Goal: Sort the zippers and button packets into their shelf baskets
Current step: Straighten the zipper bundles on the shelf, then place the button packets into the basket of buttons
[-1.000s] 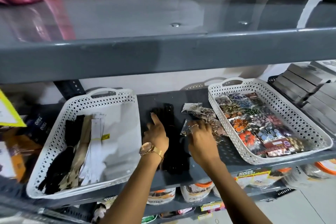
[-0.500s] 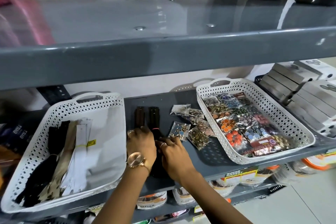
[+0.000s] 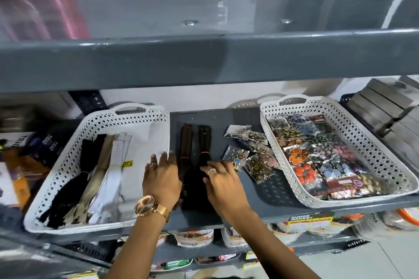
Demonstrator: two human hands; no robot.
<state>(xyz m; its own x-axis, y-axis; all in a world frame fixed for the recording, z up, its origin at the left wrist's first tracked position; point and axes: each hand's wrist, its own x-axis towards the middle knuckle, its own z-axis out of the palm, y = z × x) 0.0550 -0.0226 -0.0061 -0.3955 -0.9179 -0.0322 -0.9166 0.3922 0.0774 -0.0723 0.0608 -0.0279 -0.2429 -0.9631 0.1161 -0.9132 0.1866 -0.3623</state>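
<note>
I have both hands on the dark zipper bundles (image 3: 195, 156) lying on the shelf (image 3: 278, 188) between the zipper basket (image 3: 68, 165) and the button basket (image 3: 385, 165). My left hand (image 3: 162, 179) lies flat, fingers spread; my right hand (image 3: 223, 182) rests fingers loosely on the bundles — no pinch yet. They look light and floppy — I'd grip near the band at mid-length. Loose button packets (image 3: 254, 156) look slippery.

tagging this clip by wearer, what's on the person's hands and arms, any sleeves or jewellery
Both forearms are bare, with no sleeves in view. The left wrist carries a rose-gold watch with a round face and mesh band. The left hand has a ring on one finger, and the right hand wears a thin pale ring. No gloves.
</note>
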